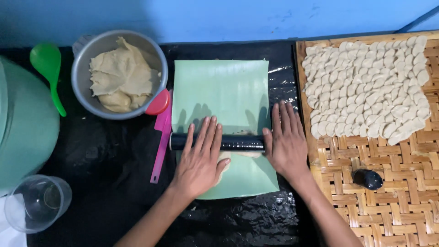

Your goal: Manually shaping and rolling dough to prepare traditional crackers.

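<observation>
On the green mat (228, 91), both flat hands, left hand (200, 161) and right hand (287, 142), press the black rolling pin (238, 142).

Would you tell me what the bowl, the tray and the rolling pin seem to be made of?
Bowl: dull grey metal, likely aluminium, soft sheen. Tray: woven bamboo strips, matte tan. Rolling pin: glossy black, possibly plastic; unclear.

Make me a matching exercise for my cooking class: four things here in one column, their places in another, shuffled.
Things:
1. Dough lump
2. Rolling pin
3. Cut dough pieces
4. Green spoon

Places:
A. On the woven tray
B. Left of the metal bowl
C. Inside the metal bowl
D. Under both hands, on the green sheet

Pairs: 1-C, 2-D, 3-A, 4-B
</observation>
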